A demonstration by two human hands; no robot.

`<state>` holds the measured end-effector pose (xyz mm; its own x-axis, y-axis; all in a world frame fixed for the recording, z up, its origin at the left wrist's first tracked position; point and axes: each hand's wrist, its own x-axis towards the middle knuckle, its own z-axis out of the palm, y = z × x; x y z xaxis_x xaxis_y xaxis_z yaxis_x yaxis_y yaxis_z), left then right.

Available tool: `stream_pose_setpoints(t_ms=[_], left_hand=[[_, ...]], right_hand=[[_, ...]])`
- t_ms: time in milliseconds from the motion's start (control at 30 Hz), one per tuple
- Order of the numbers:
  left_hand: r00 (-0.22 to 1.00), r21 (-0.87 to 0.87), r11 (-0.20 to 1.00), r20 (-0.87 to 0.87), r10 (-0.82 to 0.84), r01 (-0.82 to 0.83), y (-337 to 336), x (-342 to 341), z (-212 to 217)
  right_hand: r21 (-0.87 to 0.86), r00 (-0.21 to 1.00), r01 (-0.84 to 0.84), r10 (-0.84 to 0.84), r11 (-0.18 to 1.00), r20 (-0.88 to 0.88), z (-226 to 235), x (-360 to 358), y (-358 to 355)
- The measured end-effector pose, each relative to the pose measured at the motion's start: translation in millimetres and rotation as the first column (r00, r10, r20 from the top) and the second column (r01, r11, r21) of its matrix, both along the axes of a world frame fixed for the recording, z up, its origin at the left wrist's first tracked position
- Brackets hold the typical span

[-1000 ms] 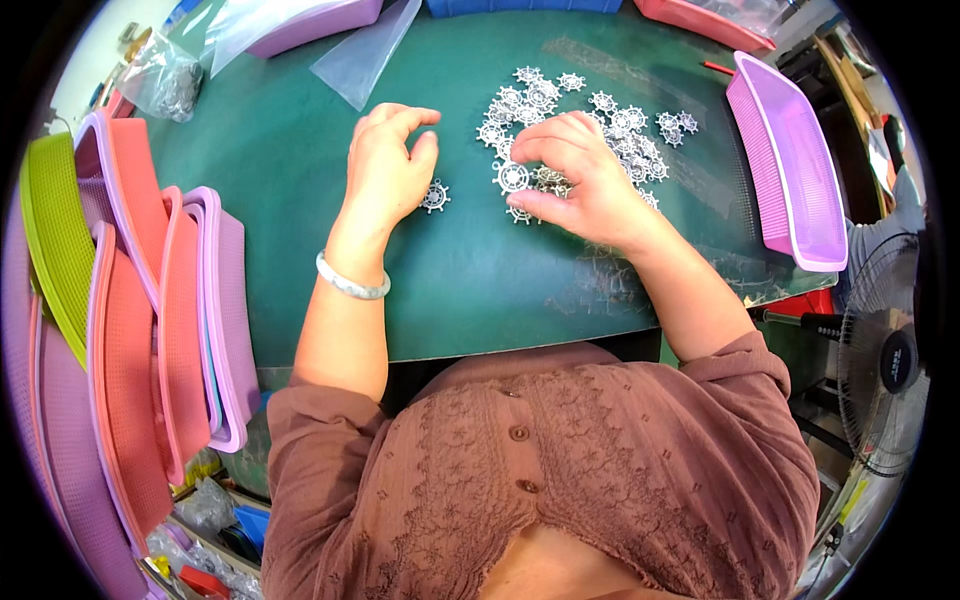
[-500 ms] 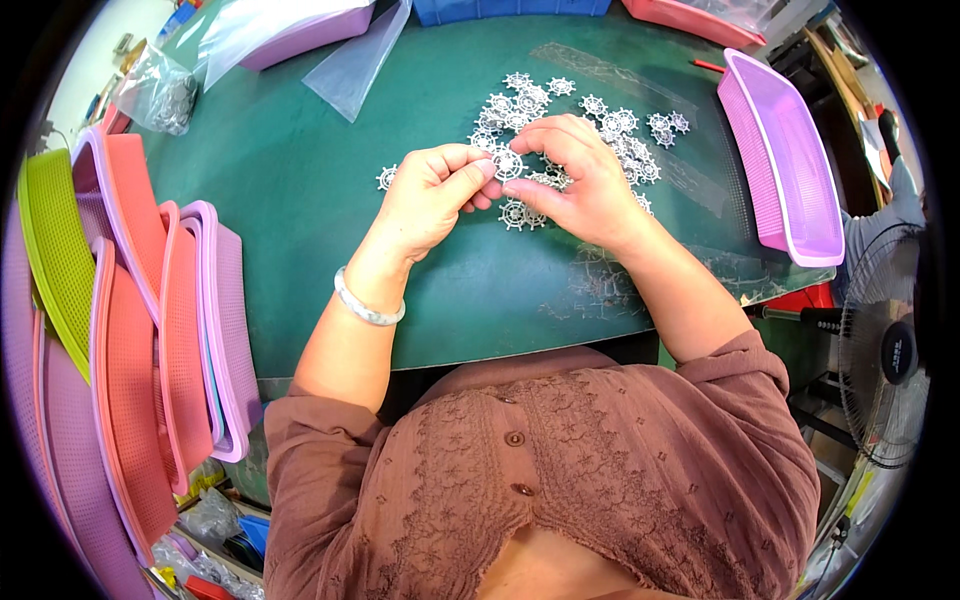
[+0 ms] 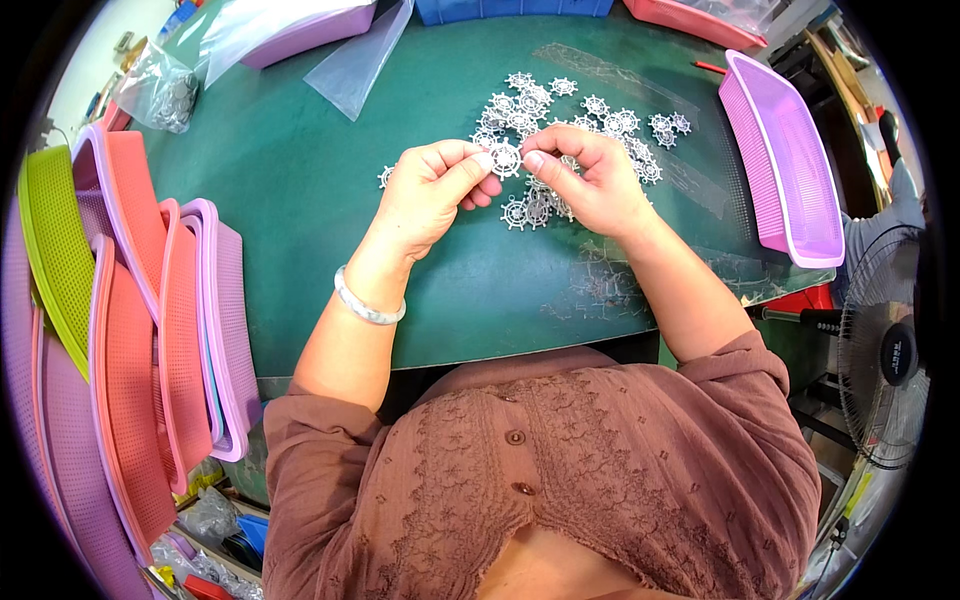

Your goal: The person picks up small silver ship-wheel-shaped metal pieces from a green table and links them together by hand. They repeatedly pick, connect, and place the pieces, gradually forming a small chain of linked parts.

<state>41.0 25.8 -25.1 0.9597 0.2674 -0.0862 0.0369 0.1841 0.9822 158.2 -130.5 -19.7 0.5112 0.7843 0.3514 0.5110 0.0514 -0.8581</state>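
Observation:
Between my two hands is a small silver ship's wheel charm [image 3: 504, 158], its spoked face turned up. My left hand [image 3: 432, 195] pinches its left edge with thumb and forefinger. At the opposite edge, the thumb and forefinger of my right hand [image 3: 597, 185] are pressed together on the charm's rim. Beyond and under the right hand, a loose pile of similar ship's wheel charms [image 3: 522, 108] spreads over the green tabletop [image 3: 310, 250]. A single charm [image 3: 385, 177] lies just left of my left hand, partly hidden by it.
An upright purple basket [image 3: 790, 160] stands at the right. Nested pink, purple and green baskets [image 3: 130, 350] crowd the left side. A bag of metal pieces [image 3: 165, 95], clear plastic sheets [image 3: 350, 65] and a blue bin [image 3: 515, 8] line the back. A fan [image 3: 885, 345] stands at far right.
My right thumb and forefinger, spread apart before, have come together at the charm's right edge. The left hand and the charm have barely shifted.

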Motion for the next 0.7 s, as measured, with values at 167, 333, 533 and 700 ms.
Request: stream_pose_setpoints(t_ms=[167,333,533,700], left_hand=[[1.0,-0.016,1.0,0.012,0.006,-0.006,0.2,0.0,-1.1],[1.0,-0.035,0.999,0.005,0.019,-0.019,-1.1,0.0,0.1],[1.0,-0.06,0.998,0.009,0.015,-0.014,-0.2,0.3,-1.6],[1.0,-0.071,0.997,0.026,0.013,-0.011,-0.2,0.5,-2.8]], right_hand=[[-0.051,0.997,-0.005,0.0,0.999,-0.083,-0.2,-1.3,0.0],[-0.059,0.992,-0.002,-0.005,0.998,-0.123,-1.7,-0.9,0.2],[-0.061,0.99,-0.003,-0.006,0.998,-0.142,-2.0,-1.0,0.3],[-0.056,0.986,-0.011,0.001,0.998,-0.168,-2.2,-0.9,0.1]])
